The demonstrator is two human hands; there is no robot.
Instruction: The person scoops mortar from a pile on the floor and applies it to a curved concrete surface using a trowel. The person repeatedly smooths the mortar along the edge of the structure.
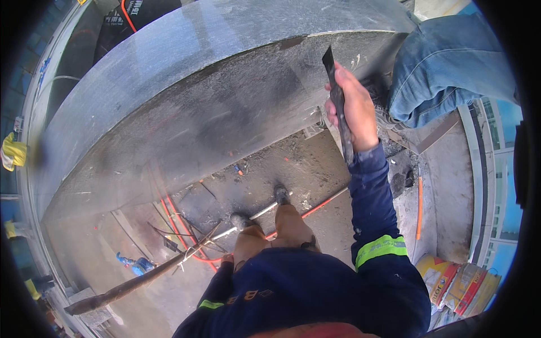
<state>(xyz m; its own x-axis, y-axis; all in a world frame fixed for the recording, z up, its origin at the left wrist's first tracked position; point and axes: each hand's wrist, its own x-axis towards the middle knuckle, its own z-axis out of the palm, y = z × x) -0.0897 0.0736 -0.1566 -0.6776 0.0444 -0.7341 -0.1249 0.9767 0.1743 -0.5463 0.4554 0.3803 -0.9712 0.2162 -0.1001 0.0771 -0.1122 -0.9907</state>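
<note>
My right hand (pixel 357 107) is raised at the upper right, its fingers closed round a dark, narrow scraper (pixel 340 107). The flat, angled blade points up, close to the grey rendered face (pixel 225 107) of a curved wall; I cannot tell whether it touches. The scraper's lower end runs down along my wrist. My left hand (pixel 227 258) hangs low beside my thigh. Only a small part of it shows past the dark sleeve, so its fingers cannot be made out. The wall's smooth pale top (pixel 236 28) arcs across the upper view.
A person's leg in blue jeans (pixel 445 67) is close by my right hand. Below lie red hoses (pixel 174 222), a white pipe (pixel 265 210) and a long wooden pole (pixel 146 279). An orange tube (pixel 419 208) and stacked buckets (pixel 465 287) are at the right.
</note>
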